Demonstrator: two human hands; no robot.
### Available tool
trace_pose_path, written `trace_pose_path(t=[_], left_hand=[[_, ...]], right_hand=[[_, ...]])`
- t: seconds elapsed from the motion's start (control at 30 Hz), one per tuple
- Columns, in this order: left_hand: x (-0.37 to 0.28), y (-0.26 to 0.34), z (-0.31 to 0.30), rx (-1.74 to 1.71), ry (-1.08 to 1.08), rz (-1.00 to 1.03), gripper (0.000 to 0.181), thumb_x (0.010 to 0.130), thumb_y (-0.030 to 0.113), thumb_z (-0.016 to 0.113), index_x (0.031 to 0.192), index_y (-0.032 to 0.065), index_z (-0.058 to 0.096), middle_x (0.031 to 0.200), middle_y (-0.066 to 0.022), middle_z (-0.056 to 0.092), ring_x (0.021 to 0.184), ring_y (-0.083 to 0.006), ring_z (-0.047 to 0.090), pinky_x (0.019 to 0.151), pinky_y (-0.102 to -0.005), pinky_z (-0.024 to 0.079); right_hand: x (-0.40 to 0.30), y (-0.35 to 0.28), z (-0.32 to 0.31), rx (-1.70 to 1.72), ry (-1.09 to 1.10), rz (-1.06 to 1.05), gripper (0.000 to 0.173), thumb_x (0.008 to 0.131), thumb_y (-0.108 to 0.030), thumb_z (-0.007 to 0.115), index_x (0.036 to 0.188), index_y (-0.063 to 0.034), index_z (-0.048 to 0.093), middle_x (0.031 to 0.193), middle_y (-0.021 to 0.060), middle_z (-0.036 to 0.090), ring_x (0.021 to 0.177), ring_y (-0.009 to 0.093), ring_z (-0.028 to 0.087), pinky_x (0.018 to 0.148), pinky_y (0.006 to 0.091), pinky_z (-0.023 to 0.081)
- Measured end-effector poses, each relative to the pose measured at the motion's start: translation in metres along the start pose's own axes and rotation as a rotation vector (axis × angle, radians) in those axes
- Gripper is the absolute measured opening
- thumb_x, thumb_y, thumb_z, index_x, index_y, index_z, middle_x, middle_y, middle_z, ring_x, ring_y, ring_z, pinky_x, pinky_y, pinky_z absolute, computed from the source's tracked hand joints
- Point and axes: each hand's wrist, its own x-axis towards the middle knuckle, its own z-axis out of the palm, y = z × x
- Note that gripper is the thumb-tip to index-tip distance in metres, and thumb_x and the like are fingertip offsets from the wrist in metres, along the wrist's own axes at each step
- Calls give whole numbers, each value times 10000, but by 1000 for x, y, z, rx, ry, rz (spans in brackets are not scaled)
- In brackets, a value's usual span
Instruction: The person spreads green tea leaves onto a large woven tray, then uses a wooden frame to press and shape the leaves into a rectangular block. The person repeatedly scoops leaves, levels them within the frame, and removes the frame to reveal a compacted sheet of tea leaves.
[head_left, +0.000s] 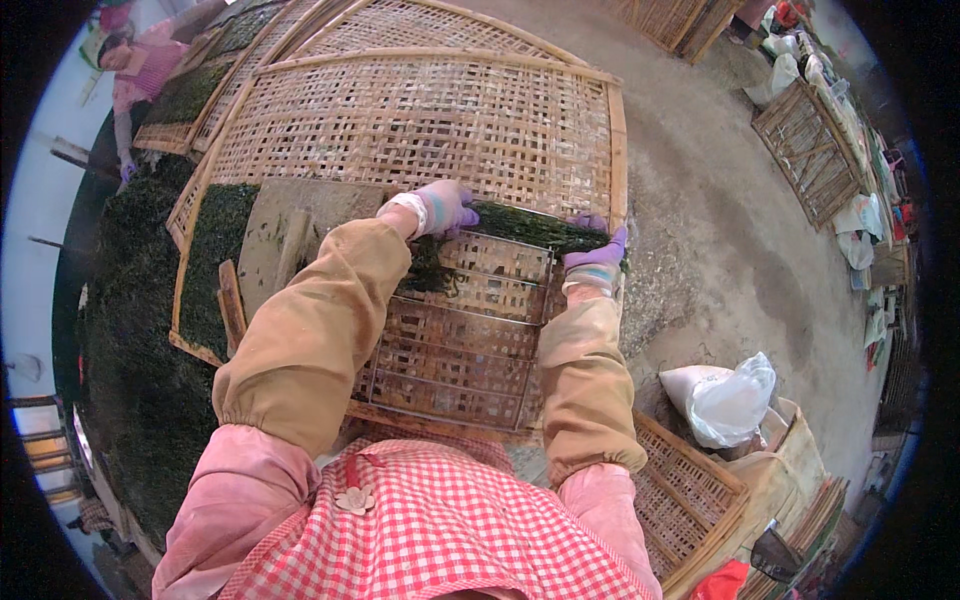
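My left hand (446, 208), in a white and purple glove, grips one end of a dark green band of stringy seaweed (529, 225). At the band's other end, my right hand (598, 255) has its purple-gloved fingers closed around it. The band spans the far part of a thin metal wire frame (466, 316) with several crossbars. This frame lies on a woven bamboo tray (420, 112). Below my left hand a loose clump of seaweed (429, 270) hangs over the wires. My palms and part of the band's underside are hidden.
A flat board (307, 217) with a wooden bar sits left of the wire frame. A large seaweed heap (135, 315) fills the left side, where another person (146, 71) reaches in. At right are a white plastic bag (727, 401) and another bamboo tray (682, 487).
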Motion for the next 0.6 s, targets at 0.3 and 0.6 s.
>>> trace_pose_path(t=[0.3,0.6], left_hand=[[1,-18,-9,-89,-106,-105,544,891,345,695,1247,-55,600,932,-152,714,778,-263,679,729,-393,539],[13,-19,-5,-72,-143,-142,356,898,295,668,1050,-27,676,779,-123,721,659,-225,685,621,-375,548]], right_hand=[[-84,-62,52,-512,203,167,783,937,-647,435,1459,-71,337,1456,174,410,1318,388,428,985,687,387],[-190,-40,96,-2424,-139,-787,463,944,-359,600,1285,-47,587,1189,213,649,1157,362,596,1019,407,462]])
